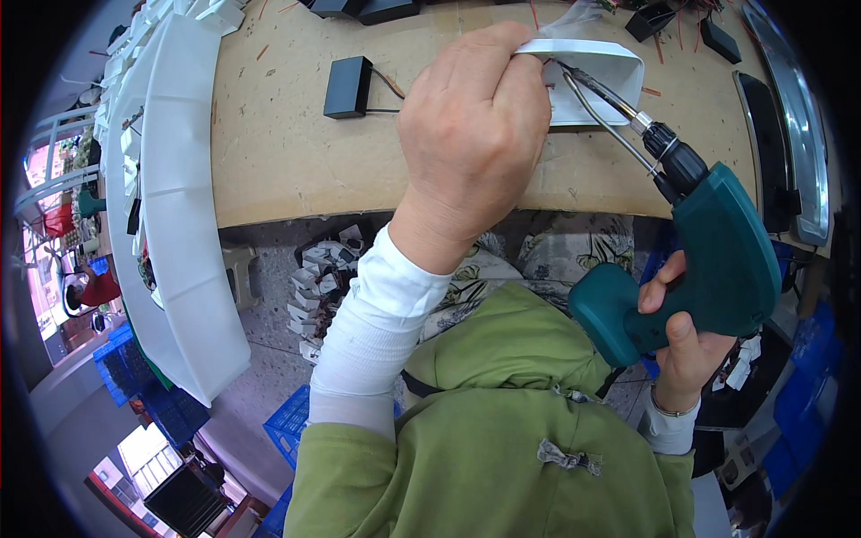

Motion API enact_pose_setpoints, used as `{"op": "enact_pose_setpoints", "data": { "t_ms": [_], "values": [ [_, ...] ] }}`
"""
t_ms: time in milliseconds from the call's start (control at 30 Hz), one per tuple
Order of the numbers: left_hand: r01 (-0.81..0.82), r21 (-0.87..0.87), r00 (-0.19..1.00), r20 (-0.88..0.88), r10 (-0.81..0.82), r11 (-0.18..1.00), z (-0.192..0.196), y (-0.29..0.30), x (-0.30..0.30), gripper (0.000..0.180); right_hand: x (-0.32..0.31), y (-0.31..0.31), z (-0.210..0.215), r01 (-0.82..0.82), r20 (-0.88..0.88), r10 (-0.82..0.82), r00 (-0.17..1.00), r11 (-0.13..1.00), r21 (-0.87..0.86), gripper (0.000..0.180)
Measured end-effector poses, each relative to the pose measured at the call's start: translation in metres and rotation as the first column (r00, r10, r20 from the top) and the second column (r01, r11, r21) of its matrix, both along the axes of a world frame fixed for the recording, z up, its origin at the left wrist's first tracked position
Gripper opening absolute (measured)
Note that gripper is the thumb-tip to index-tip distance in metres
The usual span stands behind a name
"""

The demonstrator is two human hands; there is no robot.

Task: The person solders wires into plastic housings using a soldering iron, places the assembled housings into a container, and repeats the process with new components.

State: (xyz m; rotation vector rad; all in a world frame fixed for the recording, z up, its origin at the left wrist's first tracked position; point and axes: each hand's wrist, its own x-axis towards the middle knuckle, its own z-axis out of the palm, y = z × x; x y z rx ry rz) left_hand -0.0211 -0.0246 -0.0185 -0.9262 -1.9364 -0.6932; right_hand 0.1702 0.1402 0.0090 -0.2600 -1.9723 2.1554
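Observation:
My left hand (475, 134) is closed on the near-left rim of a white plastic housing (596, 106), an open shallow shell tilted on the cardboard-covered bench. In my right hand (686, 354) is a teal soldering gun (731, 247), gripped by its handle. Its metal tip and the thin curved tube beside it reach into the housing, close to my left fingers. What the tip touches is too small to make out. Left of my left hand lies a black box (347, 88) with two dark wires, which run toward that hand.
A long white trough (184, 179) lines the left side, with white parts beyond it. Black boxes (647, 20) and red wires lie at the bench's far edge. A dark flat panel (767, 152) stands at right. White pieces (318, 287) are heaped below the bench edge.

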Motion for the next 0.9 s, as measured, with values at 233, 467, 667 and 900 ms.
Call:
{"op": "enact_pose_setpoints", "data": {
  "t_ms": [233,467,667,900],
  "values": [
    [-0.028,0.014,0.999,0.036,0.028,1.0,0.012,0.0,0.008,0.006,0.007,0.002,0.0,0.038,-0.054,-0.037,0.998,0.999,0.015,0.075],
    [-0.035,0.001,0.998,0.056,0.035,0.999,0.02,0.0,0.012,0.011,0.016,0.008,0.003,0.054,-0.057,-0.057,0.997,0.998,-0.04,0.082],
    [0.323,0.061,0.765,-0.605,-0.223,0.944,0.01,-0.001,-0.034,0.032,0.015,0.011,0.004,0.078,-0.107,-0.086,0.991,0.994,-0.073,0.081],
    [0.666,0.461,0.583,0.17,-0.794,0.587,0.053,-0.01,-0.012,0.03,-0.013,0.021,-0.005,-0.099,-0.22,-0.019,0.975,0.851,-0.516,0.077]
  ]
}}
